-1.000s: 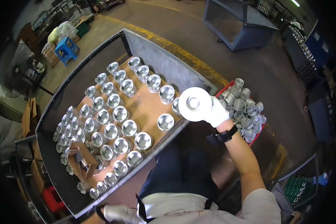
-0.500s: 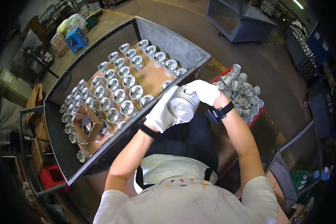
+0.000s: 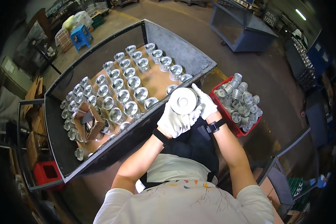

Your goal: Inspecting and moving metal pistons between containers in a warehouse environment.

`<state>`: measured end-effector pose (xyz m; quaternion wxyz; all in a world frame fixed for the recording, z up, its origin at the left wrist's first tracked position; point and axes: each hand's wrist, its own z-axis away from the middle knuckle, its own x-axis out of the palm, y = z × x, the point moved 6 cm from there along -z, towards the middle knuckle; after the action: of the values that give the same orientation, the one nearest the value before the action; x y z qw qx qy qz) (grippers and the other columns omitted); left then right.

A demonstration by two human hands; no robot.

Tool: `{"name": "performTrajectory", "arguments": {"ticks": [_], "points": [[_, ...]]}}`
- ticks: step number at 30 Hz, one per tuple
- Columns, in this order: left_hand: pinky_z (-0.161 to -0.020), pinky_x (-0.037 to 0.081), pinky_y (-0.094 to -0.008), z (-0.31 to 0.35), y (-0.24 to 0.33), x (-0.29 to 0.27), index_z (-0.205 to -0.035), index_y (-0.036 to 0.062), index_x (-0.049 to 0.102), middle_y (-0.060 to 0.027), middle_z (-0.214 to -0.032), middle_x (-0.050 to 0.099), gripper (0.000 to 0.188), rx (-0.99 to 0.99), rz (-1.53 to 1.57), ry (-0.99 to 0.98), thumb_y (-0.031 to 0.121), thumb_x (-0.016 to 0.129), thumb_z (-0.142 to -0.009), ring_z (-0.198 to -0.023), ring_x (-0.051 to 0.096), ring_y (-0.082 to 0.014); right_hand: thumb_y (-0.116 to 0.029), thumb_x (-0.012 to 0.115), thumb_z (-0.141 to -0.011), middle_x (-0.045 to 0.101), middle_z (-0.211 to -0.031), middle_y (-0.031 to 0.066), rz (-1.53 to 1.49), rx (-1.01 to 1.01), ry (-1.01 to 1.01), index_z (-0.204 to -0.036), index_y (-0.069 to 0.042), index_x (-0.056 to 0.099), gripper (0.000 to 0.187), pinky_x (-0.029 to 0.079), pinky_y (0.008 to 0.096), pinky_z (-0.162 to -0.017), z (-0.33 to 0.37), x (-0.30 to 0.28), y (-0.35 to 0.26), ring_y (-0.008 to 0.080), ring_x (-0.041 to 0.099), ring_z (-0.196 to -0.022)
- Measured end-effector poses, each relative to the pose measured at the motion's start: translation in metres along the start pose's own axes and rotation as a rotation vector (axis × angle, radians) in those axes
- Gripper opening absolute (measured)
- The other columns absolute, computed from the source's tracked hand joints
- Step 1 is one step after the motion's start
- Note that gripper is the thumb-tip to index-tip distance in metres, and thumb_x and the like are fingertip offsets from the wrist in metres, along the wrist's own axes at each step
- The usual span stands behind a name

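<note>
Both my hands wear white gloves and hold one silvery metal piston (image 3: 183, 100) over the near edge of the cart. Its round face, with a ringed hollow in the centre, is turned up towards me. My left hand (image 3: 174, 122) cups it from below and the left. On the right side, my right hand (image 3: 205, 103) is closed against it, with the thumb up along the rim. Rows of similar pistons (image 3: 134, 83) stand on brown cardboard inside the grey metal cart (image 3: 175, 40).
An open cardboard box (image 3: 89, 121) sits among the pistons at the cart's left. To my right, a red crate (image 3: 217, 98) is heaped with more pistons. Another grey cart (image 3: 239, 30) stands farther back. A blue stool (image 3: 81, 37) and a red bin (image 3: 48, 173) are at the left.
The piston has been turned so its round face points up at me. My left hand has shifted beneath it, and my right hand has come down along its right side.
</note>
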<state>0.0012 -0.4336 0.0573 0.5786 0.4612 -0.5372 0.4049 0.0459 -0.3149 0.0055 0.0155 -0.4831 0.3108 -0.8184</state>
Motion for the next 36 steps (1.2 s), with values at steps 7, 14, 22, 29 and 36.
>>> {"name": "performTrajectory", "arguments": {"ticks": [7, 14, 22, 29, 36], "points": [[-0.096, 0.047, -0.0344, 0.008, 0.012, -0.012, -0.136, 0.0089, 0.047, -0.0068, -0.132, 0.057, 0.048, 0.006, 0.069, -0.143, 0.042, 0.040, -0.103, -0.113, 0.054, -0.0215, -0.036, 0.057, -0.100, 0.072, -0.101, 0.0059, -0.042, 0.108, -0.032, -0.110, -0.007, 0.066, 0.032, 0.057, 0.0347, -0.081, -0.025, 0.006, 0.013, 0.0187, 0.068, -0.090], [-0.110, 0.037, -0.0346, -0.002, 0.019, -0.020, -0.139, 0.0082, 0.044, -0.0048, -0.142, 0.051, 0.048, 0.061, 0.010, -0.128, 0.040, 0.043, -0.103, -0.128, 0.046, -0.0202, -0.030, 0.061, -0.097, 0.071, -0.107, 0.0111, -0.379, 0.171, -0.169, -0.113, -0.003, 0.065, 0.031, 0.055, 0.0385, -0.090, -0.033, 0.003, 0.030, 0.0226, 0.067, -0.097], [-0.110, 0.037, -0.0460, -0.005, 0.021, -0.003, -0.141, 0.0089, 0.043, -0.0082, -0.144, 0.049, 0.054, -0.023, 0.334, 0.047, 0.046, 0.042, -0.101, -0.130, 0.047, -0.0274, -0.028, 0.060, -0.098, 0.069, -0.114, 0.0127, -0.464, 0.125, -0.263, -0.117, -0.002, 0.064, 0.032, 0.051, 0.0410, -0.097, -0.033, -0.002, 0.018, 0.0249, 0.065, -0.106], [-0.106, 0.040, -0.0563, -0.019, 0.031, -0.018, -0.142, 0.0080, 0.042, -0.0101, -0.143, 0.049, 0.053, -0.009, 0.144, 0.098, 0.044, 0.037, -0.103, -0.129, 0.049, -0.0293, -0.021, 0.059, -0.098, 0.066, -0.120, 0.0084, 0.276, -0.407, -0.008, -0.120, -0.002, 0.062, 0.029, 0.047, 0.0335, -0.099, -0.012, -0.016, -0.033, 0.0188, 0.061, -0.110], [-0.105, 0.040, -0.0549, -0.024, 0.045, -0.029, -0.145, 0.0062, 0.039, -0.0119, -0.146, 0.047, 0.057, 0.252, -0.108, 0.139, 0.045, 0.040, -0.102, -0.130, 0.049, -0.0314, -0.007, 0.058, -0.094, 0.061, -0.102, -0.0001, 0.473, -0.466, -0.064, -0.115, 0.000, 0.062, 0.023, 0.043, 0.0247, -0.089, 0.010, -0.001, -0.037, 0.0093, 0.055, -0.097]]}}
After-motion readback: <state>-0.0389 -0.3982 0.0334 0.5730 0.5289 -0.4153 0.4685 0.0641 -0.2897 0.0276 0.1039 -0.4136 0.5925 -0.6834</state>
